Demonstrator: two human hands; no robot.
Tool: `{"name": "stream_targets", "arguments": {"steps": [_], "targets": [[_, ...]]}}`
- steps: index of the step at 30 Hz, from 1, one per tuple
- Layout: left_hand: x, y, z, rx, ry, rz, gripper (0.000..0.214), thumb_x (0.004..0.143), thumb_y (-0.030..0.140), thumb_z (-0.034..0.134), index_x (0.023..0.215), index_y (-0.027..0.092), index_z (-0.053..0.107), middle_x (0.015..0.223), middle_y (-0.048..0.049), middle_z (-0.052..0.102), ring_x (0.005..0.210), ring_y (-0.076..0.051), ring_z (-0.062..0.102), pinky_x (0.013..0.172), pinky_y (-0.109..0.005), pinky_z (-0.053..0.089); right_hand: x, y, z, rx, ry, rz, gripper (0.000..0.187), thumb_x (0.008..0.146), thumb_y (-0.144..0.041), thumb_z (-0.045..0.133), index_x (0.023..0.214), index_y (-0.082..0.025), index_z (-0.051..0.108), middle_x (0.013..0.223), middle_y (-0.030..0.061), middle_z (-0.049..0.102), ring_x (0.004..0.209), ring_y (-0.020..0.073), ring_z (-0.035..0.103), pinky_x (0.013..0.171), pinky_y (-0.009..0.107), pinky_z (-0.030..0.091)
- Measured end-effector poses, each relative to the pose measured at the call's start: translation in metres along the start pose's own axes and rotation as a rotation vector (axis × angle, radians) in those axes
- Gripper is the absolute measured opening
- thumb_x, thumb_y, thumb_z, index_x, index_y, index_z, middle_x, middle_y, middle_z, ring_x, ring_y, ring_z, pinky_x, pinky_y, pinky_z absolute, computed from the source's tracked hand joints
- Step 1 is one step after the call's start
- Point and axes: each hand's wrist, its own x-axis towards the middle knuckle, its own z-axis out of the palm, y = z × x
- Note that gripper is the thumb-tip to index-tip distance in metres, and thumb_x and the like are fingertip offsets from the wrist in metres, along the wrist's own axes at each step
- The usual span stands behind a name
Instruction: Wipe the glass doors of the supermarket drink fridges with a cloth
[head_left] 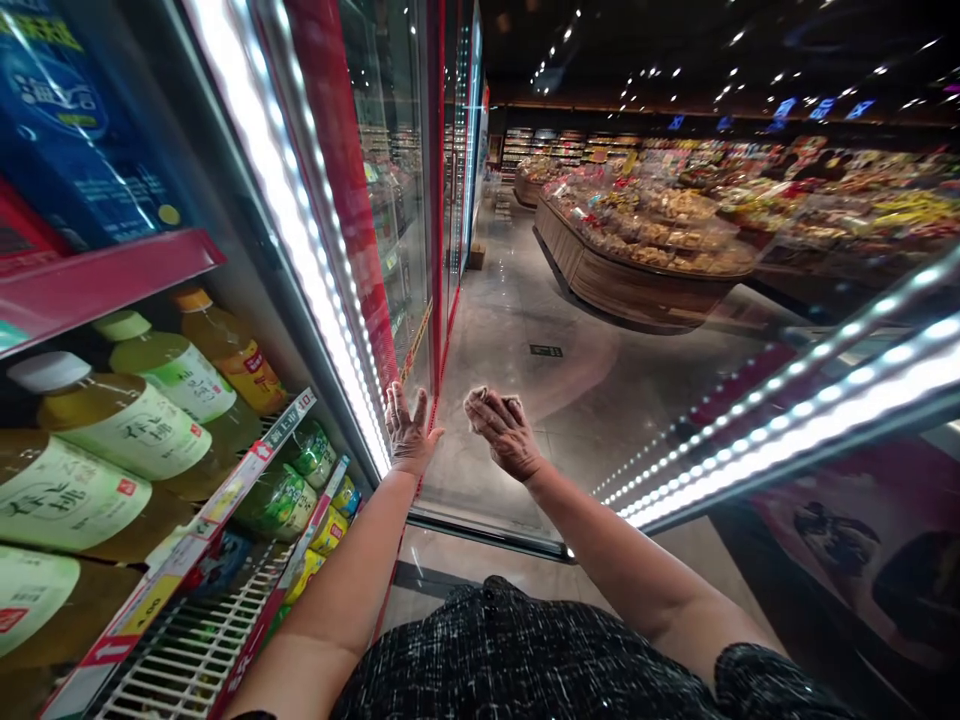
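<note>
A crumpled pale cloth (477,402) is in my right hand (510,436), its fingers bent over it. Hand and cloth are up against the clear pane of a glass door (517,500), in front of me. To the left, my left hand (410,432) has its fingers spread, at the pane's left side near the red frame (439,300). It holds nothing; whether its palm touches the glass I cannot tell. The door's dark bottom edge (487,537) runs below both hands.
Close on my left is a cooler shelf with several drink bottles (146,425), price strips (214,500) and a white wire rack (195,640). A bright light strip (300,220) runs beside it. Through the glass, a wooden display stand (630,270) heaped with packaged goods stands on the floor.
</note>
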Motion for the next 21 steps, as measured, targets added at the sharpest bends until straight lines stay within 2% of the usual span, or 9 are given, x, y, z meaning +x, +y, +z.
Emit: {"name": "stream_targets", "arguments": {"steps": [2,5,10,14,17,21], "targets": [[0.0,-0.001,0.0,-0.011,-0.014,-0.014,0.091,0.077,0.028,0.082,0.158,0.027,0.04,0.173,-0.0169,0.004,0.16,-0.037,0.007,0.125,-0.061,0.02,0.017,-0.001,-0.004,-0.037,0.06,0.033,0.058,0.1,-0.01,0.046,0.157,-0.023,0.043,0.153,0.0052,0.055,0.156,0.0217,0.03,0.129,0.043,0.014],[0.001,0.0,-0.001,-0.009,-0.035,-0.013,0.089,0.079,0.029,0.081,0.158,0.028,0.04,0.173,-0.0172,0.003,0.16,-0.037,0.007,0.124,-0.06,0.021,0.026,-0.007,0.002,-0.06,0.11,0.061,0.058,0.101,-0.012,0.046,0.157,-0.023,0.043,0.152,0.0051,0.057,0.156,0.0219,0.03,0.129,0.043,0.012],[-0.001,0.002,-0.005,0.04,-0.015,0.049,0.089,0.079,0.028,0.08,0.158,0.026,0.039,0.174,-0.0156,0.002,0.16,-0.04,0.004,0.125,-0.06,0.019,0.008,-0.024,0.026,-0.024,0.036,-0.005,0.053,0.103,-0.017,0.05,0.155,-0.027,0.046,0.156,0.0031,0.053,0.153,0.0197,0.037,0.127,0.039,0.021],[0.0,0.0,-0.01,0.052,0.033,0.115,0.079,0.08,0.014,0.071,0.154,0.029,0.047,0.174,-0.0109,0.009,0.159,-0.04,0.012,0.125,-0.061,0.02,0.005,-0.029,0.031,0.026,-0.043,-0.059,0.052,0.104,-0.018,0.05,0.154,-0.028,0.047,0.156,0.0023,0.053,0.149,0.0175,0.042,0.124,0.037,0.029],[0.001,-0.005,-0.016,0.047,0.058,0.152,0.076,0.08,0.004,0.061,0.151,0.031,0.052,0.173,-0.0066,0.012,0.16,-0.036,0.011,0.126,-0.057,0.022,0.021,-0.027,0.026,0.02,-0.038,-0.047,0.053,0.103,-0.015,0.049,0.155,-0.026,0.046,0.158,0.0027,0.051,0.152,0.0183,0.038,0.126,0.039,0.027],[0.002,-0.008,-0.023,0.039,0.061,0.199,0.077,0.079,0.001,0.057,0.15,0.031,0.054,0.173,-0.0049,0.01,0.16,-0.034,0.01,0.127,-0.053,0.024,0.044,-0.028,0.024,-0.037,0.047,0.011,0.055,0.102,-0.014,0.048,0.156,-0.024,0.044,0.158,0.0039,0.049,0.155,0.0201,0.032,0.128,0.04,0.021]]}}
